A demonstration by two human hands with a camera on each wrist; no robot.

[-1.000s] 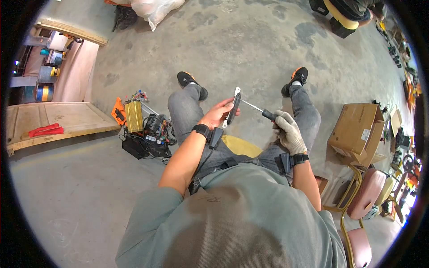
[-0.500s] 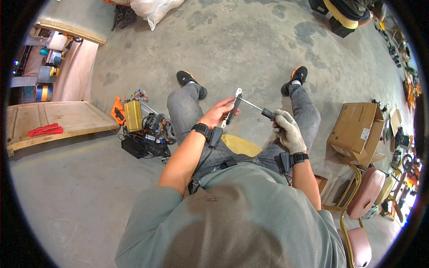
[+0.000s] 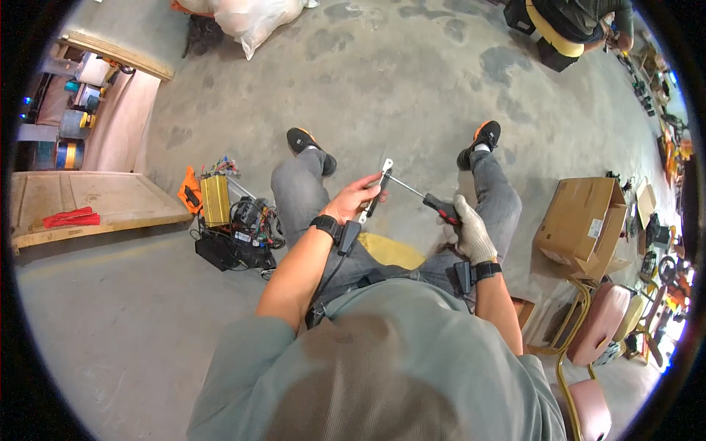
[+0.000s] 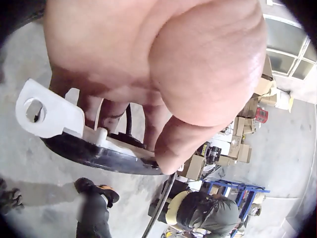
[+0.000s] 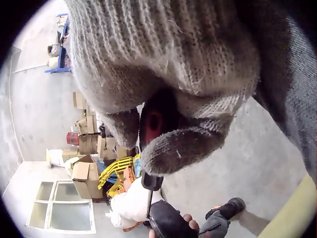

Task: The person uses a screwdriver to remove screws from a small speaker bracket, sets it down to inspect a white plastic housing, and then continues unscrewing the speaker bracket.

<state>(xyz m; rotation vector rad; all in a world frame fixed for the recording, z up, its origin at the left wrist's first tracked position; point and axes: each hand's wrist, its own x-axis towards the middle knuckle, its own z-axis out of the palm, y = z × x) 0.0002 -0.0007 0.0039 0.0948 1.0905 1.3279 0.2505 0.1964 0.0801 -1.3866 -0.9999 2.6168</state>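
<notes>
My bare left hand [image 3: 353,200] holds a slim part [image 3: 376,197] with a black body and white end tabs, between thumb and fingers. The left wrist view shows a round hole in one white tab [image 4: 54,109] and the dark curved body [image 4: 99,156] below the fingers. In my right hand [image 3: 472,231], which wears a knitted glove, is a screwdriver [image 3: 441,209] with a black and red handle. Its thin shaft [image 5: 149,203] points at the part, the tip right by the upper end. Gloved thumb and fingers close around the handle [image 5: 154,121] in the right wrist view.
At left, a gold metal box [image 3: 215,200] stands among wires and dark electronics near a wooden panel [image 3: 95,202] bearing red gloves [image 3: 71,217]. A cardboard box [image 3: 579,220] and chairs [image 3: 599,323] are at right. Another person [image 3: 621,26] sits far right.
The right hand has shifted its grip on the screwdriver, exposing more of the red and black handle. The left hand still holds the part, and the whole head view has tilted slightly.
</notes>
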